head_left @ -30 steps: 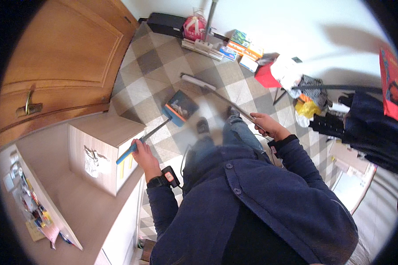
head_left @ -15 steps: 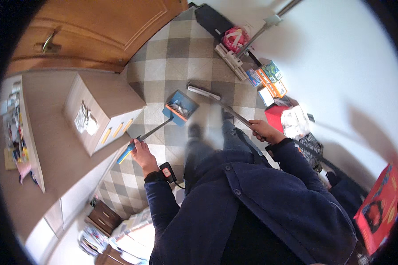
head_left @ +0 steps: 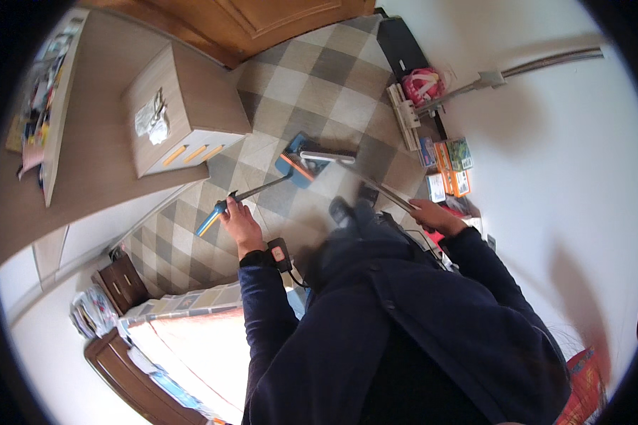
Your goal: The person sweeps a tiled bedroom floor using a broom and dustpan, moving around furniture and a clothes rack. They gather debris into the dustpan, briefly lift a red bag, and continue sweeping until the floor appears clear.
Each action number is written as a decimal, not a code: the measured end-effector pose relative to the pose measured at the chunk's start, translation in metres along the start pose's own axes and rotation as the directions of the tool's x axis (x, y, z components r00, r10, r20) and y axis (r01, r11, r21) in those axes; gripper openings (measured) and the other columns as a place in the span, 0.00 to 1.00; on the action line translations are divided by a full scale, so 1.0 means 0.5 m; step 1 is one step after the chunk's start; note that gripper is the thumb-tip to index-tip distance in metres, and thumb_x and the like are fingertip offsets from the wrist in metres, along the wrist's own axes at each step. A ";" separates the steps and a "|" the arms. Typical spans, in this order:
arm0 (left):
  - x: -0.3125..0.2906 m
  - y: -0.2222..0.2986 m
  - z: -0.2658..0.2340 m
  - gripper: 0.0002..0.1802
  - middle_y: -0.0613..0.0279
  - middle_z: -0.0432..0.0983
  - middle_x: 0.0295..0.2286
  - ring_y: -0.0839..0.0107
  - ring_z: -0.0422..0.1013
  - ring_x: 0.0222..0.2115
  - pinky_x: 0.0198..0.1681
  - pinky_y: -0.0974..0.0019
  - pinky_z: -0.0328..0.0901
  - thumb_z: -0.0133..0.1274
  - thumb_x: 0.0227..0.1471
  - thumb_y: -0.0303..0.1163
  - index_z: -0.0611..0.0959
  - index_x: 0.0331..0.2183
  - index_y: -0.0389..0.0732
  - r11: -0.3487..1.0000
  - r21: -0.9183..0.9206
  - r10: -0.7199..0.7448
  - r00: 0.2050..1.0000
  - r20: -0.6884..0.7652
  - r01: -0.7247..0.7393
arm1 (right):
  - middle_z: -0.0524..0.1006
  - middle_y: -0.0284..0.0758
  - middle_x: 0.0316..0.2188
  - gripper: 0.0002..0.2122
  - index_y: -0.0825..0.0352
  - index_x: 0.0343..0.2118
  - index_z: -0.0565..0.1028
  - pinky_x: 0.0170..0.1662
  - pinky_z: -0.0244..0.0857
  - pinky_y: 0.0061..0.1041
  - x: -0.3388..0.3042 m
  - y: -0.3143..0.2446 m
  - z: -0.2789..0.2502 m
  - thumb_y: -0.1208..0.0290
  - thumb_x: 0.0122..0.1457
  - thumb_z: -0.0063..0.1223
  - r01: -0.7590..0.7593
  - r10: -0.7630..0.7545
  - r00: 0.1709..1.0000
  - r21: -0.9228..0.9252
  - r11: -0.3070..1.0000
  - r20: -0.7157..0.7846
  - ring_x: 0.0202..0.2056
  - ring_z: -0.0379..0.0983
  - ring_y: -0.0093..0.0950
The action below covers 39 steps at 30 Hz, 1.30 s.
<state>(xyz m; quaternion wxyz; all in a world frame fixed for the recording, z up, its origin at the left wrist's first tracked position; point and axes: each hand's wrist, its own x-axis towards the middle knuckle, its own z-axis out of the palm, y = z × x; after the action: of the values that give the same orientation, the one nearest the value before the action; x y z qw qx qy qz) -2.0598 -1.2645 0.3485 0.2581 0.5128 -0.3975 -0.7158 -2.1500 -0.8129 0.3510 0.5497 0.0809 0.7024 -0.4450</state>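
Note:
My left hand (head_left: 241,225) is closed round the blue-and-yellow grip of a long-handled dustpan (head_left: 303,182). The blue pan with its orange toothed edge rests on the floor ahead of my feet. Some greyish debris showed in it earlier, now mostly covered. A broom (head_left: 390,194) runs down from my right hand (head_left: 436,217), whose fingers wrap its shaft. Its narrow pale broom head (head_left: 327,156) lies across the pan's right side, overlapping the opening; whether it touches the pan I cannot tell.
At left stands a wooden cabinet (head_left: 213,106) with yellow drawer pulls, near a brown door (head_left: 276,18). Small boxes (head_left: 450,159), a pink round item (head_left: 424,86) and a metal pole (head_left: 461,92) line the right wall. A bed (head_left: 191,347) is at lower left.
The broom head has moved from the right of the dustpan to over it. My view has turned, so the room's surroundings have shifted. Both hands keep their holds.

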 end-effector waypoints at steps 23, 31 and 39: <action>-0.132 -0.208 0.462 0.13 0.61 0.70 0.38 0.63 0.70 0.41 0.43 0.57 0.68 0.43 0.59 0.35 0.68 0.45 0.43 0.897 0.200 -0.386 0.478 0.789 0.394 | 0.71 0.50 0.47 0.28 0.66 0.57 0.58 0.53 0.60 0.30 -0.510 0.182 -0.080 0.67 0.54 0.51 0.060 -0.230 0.924 -0.476 0.877 -0.307 0.51 0.68 0.40; -0.286 -0.106 0.487 0.12 0.67 0.71 0.40 0.70 0.71 0.42 0.44 0.64 0.67 0.45 0.58 0.31 0.69 0.45 0.48 0.968 0.250 -0.242 0.380 0.893 0.029 | 0.65 0.49 0.50 0.30 0.73 0.56 0.59 0.58 0.52 0.33 -0.176 0.076 -0.133 0.75 0.47 0.54 0.447 -0.720 0.524 -0.572 0.688 -0.456 0.54 0.60 0.42; -0.352 -0.093 0.443 0.19 0.65 0.68 0.43 0.75 0.65 0.44 0.45 0.67 0.64 0.48 0.54 0.26 0.67 0.49 0.41 0.977 0.121 -0.069 0.271 0.960 -0.177 | 0.66 0.43 0.50 0.29 0.69 0.57 0.59 0.54 0.58 0.30 -0.113 -0.421 0.005 0.73 0.52 0.55 0.883 -0.957 0.257 -0.369 0.290 -0.137 0.51 0.64 0.33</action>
<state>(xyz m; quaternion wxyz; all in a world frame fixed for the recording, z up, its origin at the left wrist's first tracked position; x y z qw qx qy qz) -2.2060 -1.0349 0.4379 -0.0635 -0.0131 -0.5607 -0.8255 -2.2535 -0.9177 0.5118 0.0612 -0.3326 0.7403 -0.5810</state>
